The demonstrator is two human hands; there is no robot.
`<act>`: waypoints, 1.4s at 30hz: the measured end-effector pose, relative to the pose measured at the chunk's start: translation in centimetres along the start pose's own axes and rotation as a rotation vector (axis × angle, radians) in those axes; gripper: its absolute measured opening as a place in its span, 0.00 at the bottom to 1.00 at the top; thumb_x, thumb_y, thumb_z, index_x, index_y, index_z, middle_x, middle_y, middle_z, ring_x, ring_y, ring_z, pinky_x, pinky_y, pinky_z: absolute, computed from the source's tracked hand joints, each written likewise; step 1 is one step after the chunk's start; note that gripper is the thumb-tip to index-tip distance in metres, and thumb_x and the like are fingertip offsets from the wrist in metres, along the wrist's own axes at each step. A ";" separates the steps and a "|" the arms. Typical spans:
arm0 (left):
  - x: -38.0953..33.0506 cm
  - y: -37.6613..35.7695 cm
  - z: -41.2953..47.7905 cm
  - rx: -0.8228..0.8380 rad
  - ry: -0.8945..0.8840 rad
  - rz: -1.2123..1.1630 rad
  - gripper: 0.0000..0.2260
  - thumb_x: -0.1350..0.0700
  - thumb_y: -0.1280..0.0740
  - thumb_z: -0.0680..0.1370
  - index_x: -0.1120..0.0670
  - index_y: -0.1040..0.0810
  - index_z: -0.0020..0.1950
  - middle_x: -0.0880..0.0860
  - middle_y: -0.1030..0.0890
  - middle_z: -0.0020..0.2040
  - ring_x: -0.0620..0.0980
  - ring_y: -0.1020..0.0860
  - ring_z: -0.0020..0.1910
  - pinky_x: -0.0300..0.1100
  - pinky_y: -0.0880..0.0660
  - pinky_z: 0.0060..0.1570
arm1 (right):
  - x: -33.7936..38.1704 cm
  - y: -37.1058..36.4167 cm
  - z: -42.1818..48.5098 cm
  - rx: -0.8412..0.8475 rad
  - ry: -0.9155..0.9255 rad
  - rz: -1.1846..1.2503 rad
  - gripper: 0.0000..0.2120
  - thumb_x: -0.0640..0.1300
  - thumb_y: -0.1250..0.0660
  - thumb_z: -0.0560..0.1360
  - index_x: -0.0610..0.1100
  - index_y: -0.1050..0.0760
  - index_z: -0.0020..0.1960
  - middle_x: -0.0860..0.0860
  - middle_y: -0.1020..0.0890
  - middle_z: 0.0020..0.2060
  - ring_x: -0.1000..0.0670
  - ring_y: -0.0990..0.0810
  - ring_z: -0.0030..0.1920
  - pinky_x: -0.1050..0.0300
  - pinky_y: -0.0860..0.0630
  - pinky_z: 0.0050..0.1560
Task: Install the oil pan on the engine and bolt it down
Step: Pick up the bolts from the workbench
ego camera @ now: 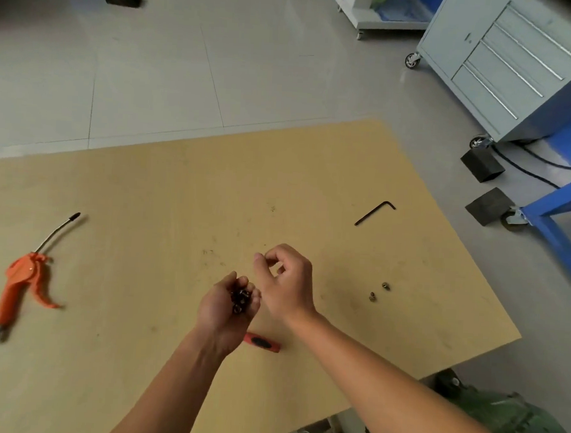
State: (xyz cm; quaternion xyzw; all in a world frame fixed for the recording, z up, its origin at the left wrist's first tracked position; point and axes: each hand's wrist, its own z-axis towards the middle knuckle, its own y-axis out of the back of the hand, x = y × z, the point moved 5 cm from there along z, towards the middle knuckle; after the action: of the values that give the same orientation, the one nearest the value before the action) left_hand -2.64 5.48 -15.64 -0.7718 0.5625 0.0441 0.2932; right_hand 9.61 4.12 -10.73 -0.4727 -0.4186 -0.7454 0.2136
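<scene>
From the head view: holds a heap of dark bolts (241,299) in the cupped left hand (230,304), fingers curled up so none roll away. Curls the right hand (287,279) just beside, thumb and finger tips close as if pinching; cannot tell if anything sits between. Keeps two loose bolts (377,291) and the bent key (373,213) near on the bench (145,209), ready to grab. No oil pan in sight.

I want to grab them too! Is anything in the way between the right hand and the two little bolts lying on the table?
Nothing visible. Only table lies between the right hand and the two loose bolts. The hex key lies farther back, off that path. The left hand grips a handful of bolts.
</scene>
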 end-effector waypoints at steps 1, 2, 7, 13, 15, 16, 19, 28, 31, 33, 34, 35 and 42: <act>-0.5 0.6 0.1 -0.029 -0.023 -0.052 0.12 0.55 0.40 0.84 0.58 0.25 0.43 0.53 0.23 0.36 0.49 0.22 0.33 0.40 0.21 0.34 | -0.9 -0.3 0.4 0.051 0.026 -0.104 0.07 0.44 0.30 0.75 0.43 0.23 0.40 0.53 0.20 0.38 0.53 0.23 0.40 0.59 0.28 0.39; -1.1 1.4 0.3 -0.056 -0.041 -0.104 0.13 0.56 0.40 0.84 0.57 0.26 0.40 0.52 0.24 0.32 0.48 0.24 0.30 0.39 0.23 0.30 | -1.9 -1.0 0.7 0.150 0.059 -0.233 0.07 0.48 0.30 0.76 0.44 0.21 0.47 0.53 0.20 0.45 0.53 0.23 0.46 0.57 0.26 0.43; -3.6 6.0 0.5 -0.160 -0.076 -0.129 0.15 0.55 0.41 0.84 0.58 0.27 0.38 0.53 0.26 0.29 0.49 0.27 0.30 0.37 0.25 0.26 | -5.9 -6.1 0.2 0.697 0.395 -0.765 0.28 0.64 0.39 0.78 0.46 0.30 0.69 0.49 0.26 0.61 0.48 0.26 0.58 0.50 0.24 0.47; -4.8 7.7 1.0 -0.222 -0.099 -0.086 0.14 0.56 0.41 0.84 0.58 0.27 0.40 0.53 0.27 0.33 0.50 0.28 0.32 0.39 0.26 0.30 | -5.0 -10.4 0.3 0.800 0.729 -0.911 0.26 0.61 0.45 0.81 0.44 0.33 0.70 0.44 0.26 0.61 0.42 0.19 0.47 0.53 0.31 0.34; -5.1 7.2 1.2 -0.220 -0.096 -0.077 0.14 0.56 0.41 0.84 0.58 0.27 0.40 0.53 0.27 0.32 0.50 0.29 0.32 0.39 0.26 0.29 | -4.9 -10.9 0.7 0.845 0.775 -0.925 0.27 0.63 0.46 0.81 0.45 0.35 0.71 0.44 0.25 0.59 0.42 0.19 0.43 0.53 0.31 0.33; -5.3 6.9 1.5 -0.212 -0.099 -0.074 0.14 0.56 0.40 0.84 0.58 0.27 0.40 0.53 0.27 0.31 0.50 0.29 0.32 0.39 0.26 0.28 | -4.9 -11.1 1.1 0.850 0.781 -0.927 0.29 0.64 0.45 0.80 0.44 0.35 0.70 0.44 0.25 0.58 0.42 0.19 0.42 0.53 0.32 0.32; -5.9 6.6 1.7 -0.215 -0.107 -0.091 0.13 0.56 0.40 0.84 0.58 0.27 0.40 0.53 0.26 0.31 0.50 0.28 0.31 0.39 0.25 0.27 | -4.2 -12.2 1.7 0.834 0.754 -0.928 0.33 0.68 0.45 0.79 0.43 0.37 0.71 0.43 0.23 0.57 0.41 0.18 0.40 0.54 0.34 0.33; -6.5 8.7 2.7 -0.260 -0.104 -0.141 0.11 0.56 0.39 0.83 0.57 0.28 0.41 0.52 0.27 0.35 0.49 0.28 0.33 0.38 0.28 0.28 | -2.2 -15.6 2.3 0.735 0.733 -0.984 0.17 0.47 0.50 0.85 0.41 0.24 0.53 0.43 0.18 0.48 0.42 0.16 0.44 0.53 0.29 0.37; -6.3 8.2 2.7 -0.241 -0.094 -0.151 0.11 0.56 0.39 0.83 0.56 0.29 0.41 0.52 0.28 0.36 0.48 0.29 0.33 0.39 0.29 0.29 | -2.2 -14.6 2.0 0.705 0.700 -0.985 0.13 0.47 0.44 0.83 0.44 0.22 0.49 0.46 0.16 0.44 0.43 0.15 0.40 0.55 0.24 0.36; -6.3 7.9 2.7 -0.229 -0.092 -0.154 0.11 0.57 0.39 0.83 0.56 0.29 0.41 0.52 0.28 0.36 0.48 0.29 0.33 0.39 0.29 0.31 | -2.7 -13.9 1.8 0.749 0.596 -0.871 0.09 0.44 0.38 0.80 0.41 0.22 0.47 0.43 0.17 0.43 0.40 0.17 0.39 0.53 0.25 0.37; -6.4 7.8 2.6 -0.220 -0.089 -0.152 0.11 0.57 0.38 0.83 0.56 0.29 0.41 0.52 0.28 0.35 0.48 0.29 0.33 0.39 0.29 0.31 | -2.6 -13.1 1.8 0.709 0.555 -0.798 0.06 0.43 0.32 0.75 0.40 0.22 0.43 0.43 0.17 0.38 0.41 0.18 0.34 0.54 0.25 0.33; -6.5 7.6 2.5 -0.211 -0.087 -0.150 0.11 0.57 0.38 0.83 0.56 0.28 0.41 0.52 0.28 0.35 0.48 0.29 0.33 0.39 0.28 0.30 | -2.5 -12.1 1.8 0.619 0.538 -0.716 0.08 0.41 0.25 0.69 0.40 0.22 0.36 0.45 0.19 0.31 0.42 0.21 0.27 0.57 0.27 0.27; -5.6 5.4 2.1 -0.165 -0.059 -0.063 0.13 0.57 0.38 0.83 0.57 0.28 0.39 0.53 0.27 0.32 0.50 0.29 0.30 0.39 0.26 0.25 | -4.3 -6.8 2.4 0.261 0.140 -0.377 0.16 0.34 0.29 0.71 0.42 0.32 0.30 0.49 0.30 0.25 0.47 0.34 0.26 0.55 0.38 0.28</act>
State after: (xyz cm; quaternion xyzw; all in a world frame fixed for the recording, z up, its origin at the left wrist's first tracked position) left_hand -8.99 10.20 -17.36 -0.8089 0.5237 0.1038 0.2462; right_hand 8.02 9.55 -16.95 -0.3018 -0.5765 -0.7426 0.1584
